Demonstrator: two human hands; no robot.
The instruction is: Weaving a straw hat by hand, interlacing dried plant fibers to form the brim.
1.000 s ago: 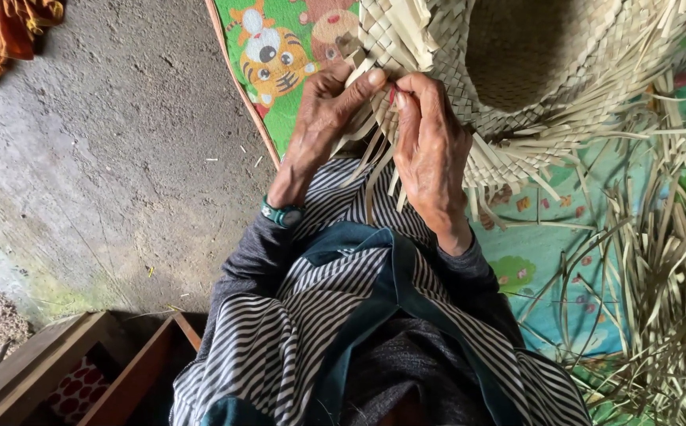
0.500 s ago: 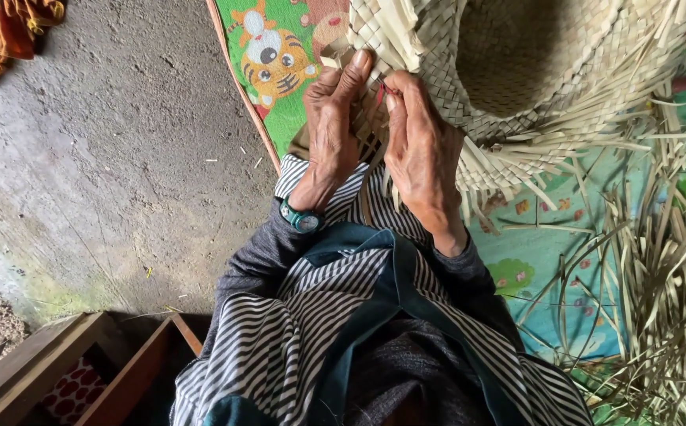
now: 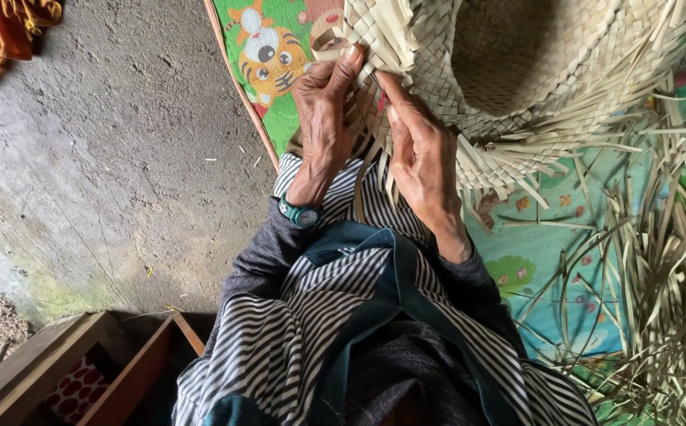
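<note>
- A half-woven basket point(image 3: 516, 71) of flat, pale straw-coloured leaf strips sits at the top of the view, its open mouth facing the camera, resting on a mat just past the person's knees.
- Loose strip ends point(image 3: 508, 170) fan out from the basket's unfinished rim towards the person.
- The left hand point(image 3: 323, 118) presses on the rim at its left edge, fingertips point(image 3: 351, 55) curled over a folded strip and gripping it.
- The right hand point(image 3: 422, 158) lies just beside it, fingers pinching strips at the same edge of the rim.
- A green wristwatch point(image 3: 302, 213) sits on the left wrist.
- The person wears a striped black-and-white garment point(image 3: 303, 331) with grey sleeves.
- The colourful play mat point(image 3: 276, 47) beneath the basket shows a cartoon tiger.
- A heap of unwoven leaf strips point(image 3: 666, 292) lies on the mat to the right.
- Bare concrete floor point(image 3: 106, 158) fills the left side, with an orange cloth point(image 3: 4, 35) in the top corner and a wooden crate point(image 3: 83, 371) at the bottom.
</note>
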